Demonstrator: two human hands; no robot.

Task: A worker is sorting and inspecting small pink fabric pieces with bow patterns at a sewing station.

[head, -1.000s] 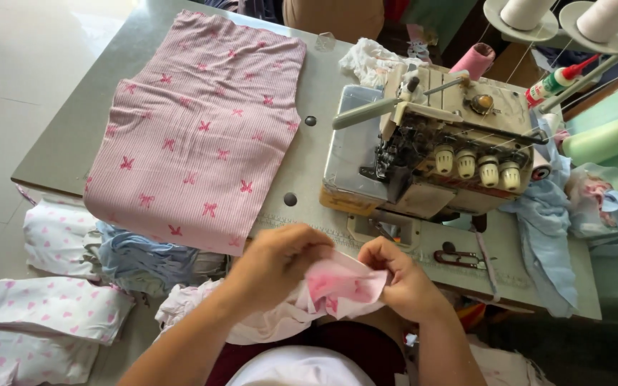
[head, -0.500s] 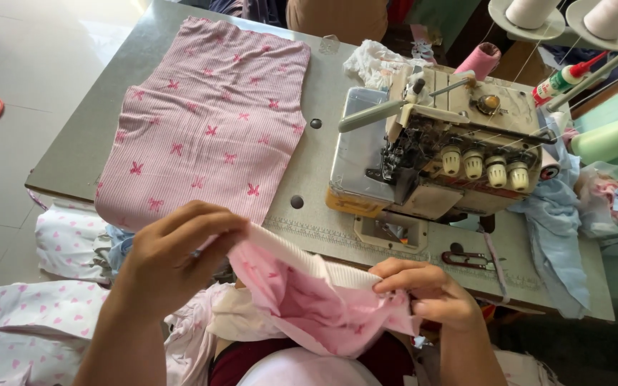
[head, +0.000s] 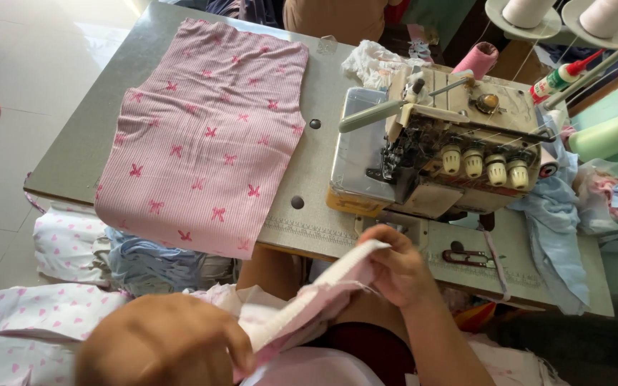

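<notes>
You had both hands closed on a pale pink fabric piece (head: 309, 304), stretched between them just below the near edge of the surface (head: 323, 179). Your right hand (head: 395, 268) pinched its upper end close to the front of the overlock sewing machine (head: 452, 150). Your left hand (head: 166, 347) gripped the lower end near your lap. A pink bow-print fabric panel (head: 205, 136) lay flat on the surface, left of the machine.

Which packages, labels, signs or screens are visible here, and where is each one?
Squeeze bottle: upper right behind the sewing machine, lying tilted; green body, white shoulder, red nozzle.
Printed ruler strip: along the table's front edge, pale with small marks.
No signs or screens.
</notes>
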